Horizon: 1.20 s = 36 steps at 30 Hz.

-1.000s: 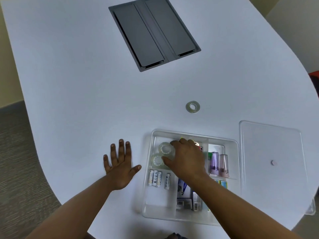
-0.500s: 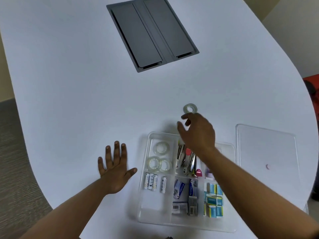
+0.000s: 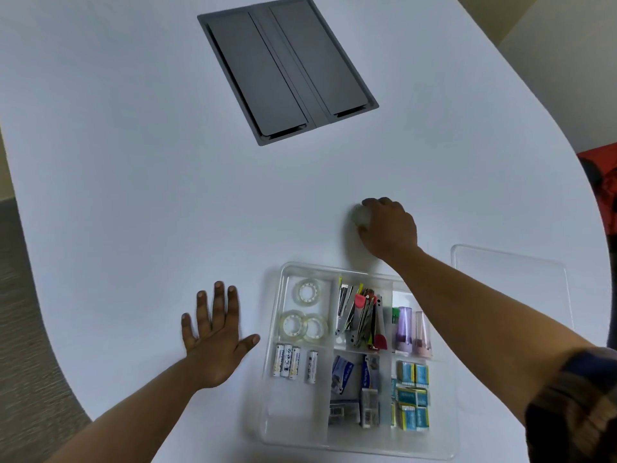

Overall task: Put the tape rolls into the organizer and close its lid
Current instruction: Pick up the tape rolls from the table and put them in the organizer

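A clear plastic organizer point(image 3: 277, 332) lies open on the white table in front of me. Three clear tape rolls point(image 3: 305, 315) lie in its far-left compartment. Just beyond the organizer's far edge, my right hand point(image 3: 389, 228) closes its fingers around a fourth clear tape roll point(image 3: 360, 216) that still rests on the table and is mostly hidden by the hand. My left hand point(image 3: 215, 332) lies flat with fingers spread on the table, left of the organizer. The clear lid point(image 3: 510, 279) lies flat to the right, partly behind my right forearm.
The organizer's other compartments hold batteries point(image 3: 292, 360), clips and metal tools point(image 3: 359, 317), purple tubes point(image 3: 412, 330) and small boxes point(image 3: 410, 396). A grey cable hatch point(image 3: 287, 68) is set into the table farther away. The table's curved edge runs along the left and right.
My right hand left the organizer's tape compartment, reached forward past its far edge and came down on the loose tape roll. My left hand stayed flat.
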Each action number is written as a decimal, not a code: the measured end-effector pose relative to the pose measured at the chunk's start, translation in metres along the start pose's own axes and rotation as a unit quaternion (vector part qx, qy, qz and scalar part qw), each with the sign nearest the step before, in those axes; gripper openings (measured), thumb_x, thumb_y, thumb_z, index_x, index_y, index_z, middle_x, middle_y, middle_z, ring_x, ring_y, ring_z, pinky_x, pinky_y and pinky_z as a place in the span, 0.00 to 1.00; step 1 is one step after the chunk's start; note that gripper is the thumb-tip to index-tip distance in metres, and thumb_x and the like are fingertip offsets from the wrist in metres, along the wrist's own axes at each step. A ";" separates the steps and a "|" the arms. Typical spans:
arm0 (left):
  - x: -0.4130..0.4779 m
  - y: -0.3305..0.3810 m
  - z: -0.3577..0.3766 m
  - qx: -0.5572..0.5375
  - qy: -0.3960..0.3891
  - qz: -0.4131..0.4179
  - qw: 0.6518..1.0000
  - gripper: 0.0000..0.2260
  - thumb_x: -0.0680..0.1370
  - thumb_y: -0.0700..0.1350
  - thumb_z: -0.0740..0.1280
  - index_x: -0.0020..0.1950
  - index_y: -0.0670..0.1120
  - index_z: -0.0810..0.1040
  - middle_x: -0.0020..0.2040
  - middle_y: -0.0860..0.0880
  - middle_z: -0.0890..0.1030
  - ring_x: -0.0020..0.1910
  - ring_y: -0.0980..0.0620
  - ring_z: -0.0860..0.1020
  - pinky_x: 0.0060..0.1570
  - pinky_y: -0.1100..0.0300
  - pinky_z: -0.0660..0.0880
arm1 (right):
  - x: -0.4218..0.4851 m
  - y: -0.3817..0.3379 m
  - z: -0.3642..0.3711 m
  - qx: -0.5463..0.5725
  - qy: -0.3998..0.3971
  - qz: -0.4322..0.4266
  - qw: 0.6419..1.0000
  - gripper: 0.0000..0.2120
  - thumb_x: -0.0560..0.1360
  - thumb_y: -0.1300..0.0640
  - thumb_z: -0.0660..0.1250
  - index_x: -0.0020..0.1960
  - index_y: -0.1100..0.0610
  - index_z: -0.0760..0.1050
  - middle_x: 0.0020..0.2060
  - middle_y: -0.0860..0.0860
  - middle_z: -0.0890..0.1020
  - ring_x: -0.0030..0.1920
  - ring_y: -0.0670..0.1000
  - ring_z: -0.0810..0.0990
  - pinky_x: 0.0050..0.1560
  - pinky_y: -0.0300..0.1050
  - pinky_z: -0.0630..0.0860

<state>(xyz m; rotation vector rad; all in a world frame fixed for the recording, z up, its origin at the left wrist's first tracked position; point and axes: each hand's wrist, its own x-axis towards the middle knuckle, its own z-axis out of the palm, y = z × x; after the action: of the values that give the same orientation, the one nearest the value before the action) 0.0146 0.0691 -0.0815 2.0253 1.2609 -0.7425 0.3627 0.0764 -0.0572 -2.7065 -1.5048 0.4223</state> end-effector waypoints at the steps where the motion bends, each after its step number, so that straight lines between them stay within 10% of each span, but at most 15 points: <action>1: 0.000 0.000 0.000 0.000 0.000 0.000 1.000 0.39 0.77 0.64 0.49 0.68 0.51 0.21 0.67 0.51 0.18 0.64 0.46 0.18 0.69 0.40 0.32 | -0.002 -0.002 -0.003 0.021 0.012 0.002 1.000 0.24 0.71 0.52 0.69 0.65 0.54 0.71 0.57 0.55 0.78 0.57 0.59 0.75 0.51 0.51 0.73; 9: 0.002 -0.001 0.001 -0.003 0.005 0.003 1.000 0.39 0.78 0.64 0.50 0.67 0.52 0.20 0.67 0.52 0.18 0.63 0.46 0.18 0.69 0.40 0.32 | -0.091 -0.047 -0.025 0.210 0.062 -0.089 0.972 0.24 0.69 0.49 0.72 0.63 0.50 0.71 0.55 0.50 0.80 0.54 0.52 0.77 0.52 0.48 0.74; 15: 0.001 0.000 0.002 -0.002 0.016 -0.003 1.000 0.39 0.77 0.65 0.50 0.67 0.51 0.22 0.67 0.52 0.19 0.66 0.45 0.20 0.69 0.40 0.33 | -0.155 -0.064 0.017 0.107 0.022 -0.200 0.974 0.18 0.67 0.51 0.72 0.56 0.51 0.77 0.54 0.46 0.82 0.54 0.52 0.77 0.51 0.50 0.75; 32: 0.002 -0.004 0.008 -0.019 0.058 0.020 0.998 0.41 0.77 0.65 0.52 0.68 0.50 0.22 0.69 0.52 0.21 0.69 0.47 0.23 0.70 0.39 0.33 | -0.202 -0.014 0.028 0.132 0.028 -0.115 0.984 0.25 0.70 0.52 0.71 0.66 0.53 0.72 0.68 0.51 0.74 0.70 0.52 0.69 0.67 0.54 0.70; 36: -0.006 -0.002 0.004 -0.066 0.119 0.023 0.990 0.39 0.77 0.60 0.59 0.76 0.47 0.37 0.76 0.51 0.33 0.75 0.46 0.35 0.72 0.42 0.43 | -0.223 0.011 0.035 0.095 0.042 -0.050 0.993 0.33 0.74 0.43 0.66 0.75 0.54 0.62 0.74 0.50 0.64 0.75 0.49 0.58 0.73 0.48 0.60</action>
<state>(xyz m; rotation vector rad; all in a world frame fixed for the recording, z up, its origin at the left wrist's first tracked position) 0.0096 0.0638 -0.0800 2.0709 1.3519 -0.3913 0.2518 -0.1204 -0.0420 -2.4616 -1.4871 0.4196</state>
